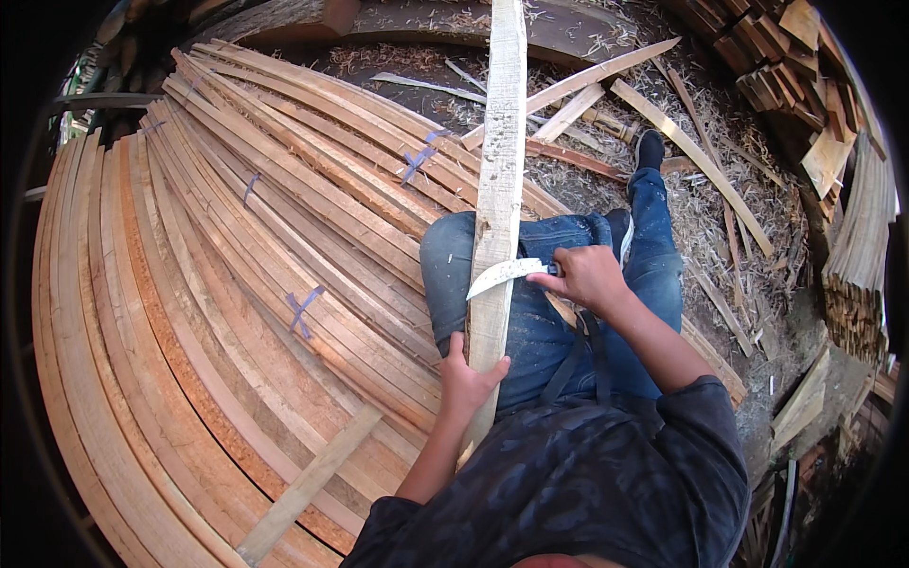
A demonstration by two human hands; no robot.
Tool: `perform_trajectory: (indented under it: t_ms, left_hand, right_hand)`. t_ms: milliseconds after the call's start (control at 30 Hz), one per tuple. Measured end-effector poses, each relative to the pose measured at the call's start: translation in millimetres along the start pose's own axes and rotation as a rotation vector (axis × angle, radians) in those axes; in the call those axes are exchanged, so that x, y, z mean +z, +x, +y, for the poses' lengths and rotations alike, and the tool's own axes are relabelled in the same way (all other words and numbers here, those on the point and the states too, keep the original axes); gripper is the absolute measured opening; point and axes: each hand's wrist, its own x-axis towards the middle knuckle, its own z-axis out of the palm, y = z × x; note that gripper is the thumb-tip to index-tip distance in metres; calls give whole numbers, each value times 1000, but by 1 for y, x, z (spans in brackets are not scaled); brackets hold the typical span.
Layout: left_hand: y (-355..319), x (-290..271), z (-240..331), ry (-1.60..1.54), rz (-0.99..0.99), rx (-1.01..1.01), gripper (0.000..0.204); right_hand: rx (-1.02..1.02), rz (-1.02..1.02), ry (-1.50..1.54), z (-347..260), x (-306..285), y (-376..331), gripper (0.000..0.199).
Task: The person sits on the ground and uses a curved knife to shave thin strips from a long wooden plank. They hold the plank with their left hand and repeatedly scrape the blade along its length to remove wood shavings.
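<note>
While the left hand (466, 379) grips a long plank (499, 189) at centre, the right hand (587, 276) holds a curved blade (504, 274) against it (stacked slats (218, 312) fill the left, wood scraps (701, 189) the upper right).

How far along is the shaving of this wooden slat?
Done: a big stack of slats lies at the person's left, and shavings litter the ground. In hand: the left hand grips a long slat across the lap, and the right hand sets a curved blade against it. Left: loose boards lie ahead; whether they need work is unclear.
</note>
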Motion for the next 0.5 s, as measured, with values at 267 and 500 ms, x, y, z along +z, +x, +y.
perform_trajectory:
  t_ms: [267,500]
  left_hand:
    - [0,7,9,121,43,-52,66]
    - [2,11,-2,204,92,9,66]
  right_hand:
    - [197,133,-172,54,6,35,67]
    - [42,48,-38,20,8,8,68]
